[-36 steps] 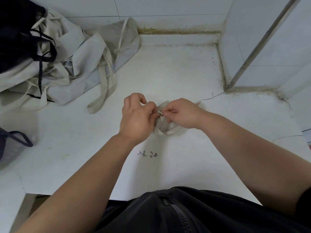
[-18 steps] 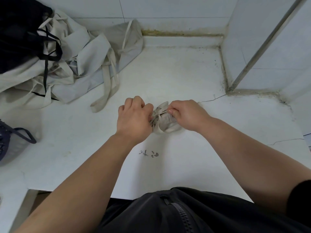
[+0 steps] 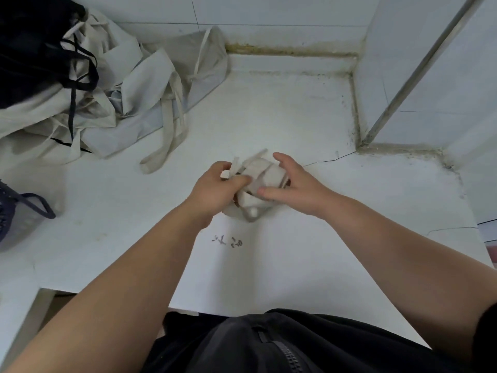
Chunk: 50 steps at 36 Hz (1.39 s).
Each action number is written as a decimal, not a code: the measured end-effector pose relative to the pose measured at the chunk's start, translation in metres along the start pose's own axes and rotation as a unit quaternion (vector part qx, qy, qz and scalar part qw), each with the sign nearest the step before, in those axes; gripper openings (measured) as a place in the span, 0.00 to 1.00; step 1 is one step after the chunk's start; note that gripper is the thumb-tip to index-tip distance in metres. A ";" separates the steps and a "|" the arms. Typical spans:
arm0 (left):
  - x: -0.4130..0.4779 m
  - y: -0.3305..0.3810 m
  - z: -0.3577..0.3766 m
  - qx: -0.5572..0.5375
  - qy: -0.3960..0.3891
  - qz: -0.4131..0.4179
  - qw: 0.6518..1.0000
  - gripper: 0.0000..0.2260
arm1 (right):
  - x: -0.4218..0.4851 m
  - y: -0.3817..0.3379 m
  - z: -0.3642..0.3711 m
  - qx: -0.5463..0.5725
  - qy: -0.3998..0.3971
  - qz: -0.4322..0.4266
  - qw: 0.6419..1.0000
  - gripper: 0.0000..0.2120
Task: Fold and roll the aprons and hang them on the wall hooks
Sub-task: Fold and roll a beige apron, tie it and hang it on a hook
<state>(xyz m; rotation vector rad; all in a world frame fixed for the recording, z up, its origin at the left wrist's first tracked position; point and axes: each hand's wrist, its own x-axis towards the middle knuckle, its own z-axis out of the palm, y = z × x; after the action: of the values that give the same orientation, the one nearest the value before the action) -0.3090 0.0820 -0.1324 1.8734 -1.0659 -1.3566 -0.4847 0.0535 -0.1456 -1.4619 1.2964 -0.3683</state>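
A small beige apron bundle (image 3: 262,176), rolled up and wound with its own straps, sits on the white counter (image 3: 295,125) between my hands. My left hand (image 3: 217,188) grips its left side, thumb over the cloth, with two loose strap ends sticking up beside the fingers. My right hand (image 3: 293,181) cups the right side, fingers and thumb spread around the roll. A pile of unfolded beige aprons (image 3: 113,103) lies at the back left, one long strap (image 3: 166,135) trailing toward me.
Dark cloth with black straps (image 3: 35,47) lies on top of the pile at the far left. A dark blue basket (image 3: 16,214) stands at the left edge. Tiled walls close the back and right, with a metal bar (image 3: 419,68) leaning in the right corner.
Both hands were pinching and pulling the strap at the top of the bundle. Now they have shifted to the bundle's sides, and my right hand's fingers have spread out.
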 end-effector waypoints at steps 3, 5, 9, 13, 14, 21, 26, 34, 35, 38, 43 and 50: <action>-0.003 -0.002 0.002 -0.119 -0.046 -0.047 0.991 0.18 | -0.003 -0.001 0.000 0.016 -0.016 -0.004 1.000 0.48; -0.006 -0.005 0.006 -0.145 -0.065 -0.049 0.986 0.16 | -0.005 -0.002 0.002 -0.030 -0.011 -0.024 0.999 0.50; -0.014 -0.008 0.011 -0.197 -0.071 -0.041 0.977 0.15 | -0.010 -0.001 0.006 -0.118 0.028 -0.077 0.990 0.43; -0.020 -0.004 0.002 -0.272 -0.104 -0.032 0.956 0.12 | -0.017 -0.001 0.003 -0.025 0.037 -0.073 0.996 0.28; -0.022 -0.004 -0.002 -0.280 -0.118 -0.030 0.952 0.12 | -0.019 -0.002 0.001 0.001 0.030 -0.063 0.998 0.25; -0.030 -0.015 -0.016 -0.233 -0.158 0.024 0.959 0.14 | -0.020 -0.011 0.011 -0.087 0.048 -0.096 0.990 0.14; -0.039 -0.034 -0.029 -0.189 -0.128 0.031 0.973 0.10 | -0.028 -0.014 0.031 -0.194 0.032 -0.101 0.975 0.13; -0.044 -0.059 -0.053 -0.133 -0.074 0.010 0.988 0.05 | -0.032 -0.019 0.077 -0.144 0.013 -0.084 0.986 0.07; -0.045 -0.061 -0.055 -0.115 -0.072 0.014 0.991 0.05 | -0.033 -0.019 0.080 -0.159 0.013 -0.088 0.983 0.05; -0.046 -0.070 -0.062 -0.067 -0.061 0.036 0.995 0.04 | -0.034 -0.017 0.090 -0.179 0.004 -0.099 0.979 0.05; -0.049 -0.076 -0.068 -0.035 -0.063 0.081 0.994 0.08 | -0.036 -0.023 0.098 -0.133 0.006 -0.070 0.989 0.06; -0.047 -0.078 -0.083 0.014 -0.128 0.086 0.988 0.15 | -0.037 -0.027 0.117 -0.094 0.021 -0.051 0.994 0.06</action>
<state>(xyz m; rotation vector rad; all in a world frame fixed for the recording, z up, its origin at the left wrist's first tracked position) -0.2174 0.1623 -0.1480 1.6134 -1.3470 -1.5144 -0.3921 0.1377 -0.1495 -1.6911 1.3203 -0.3527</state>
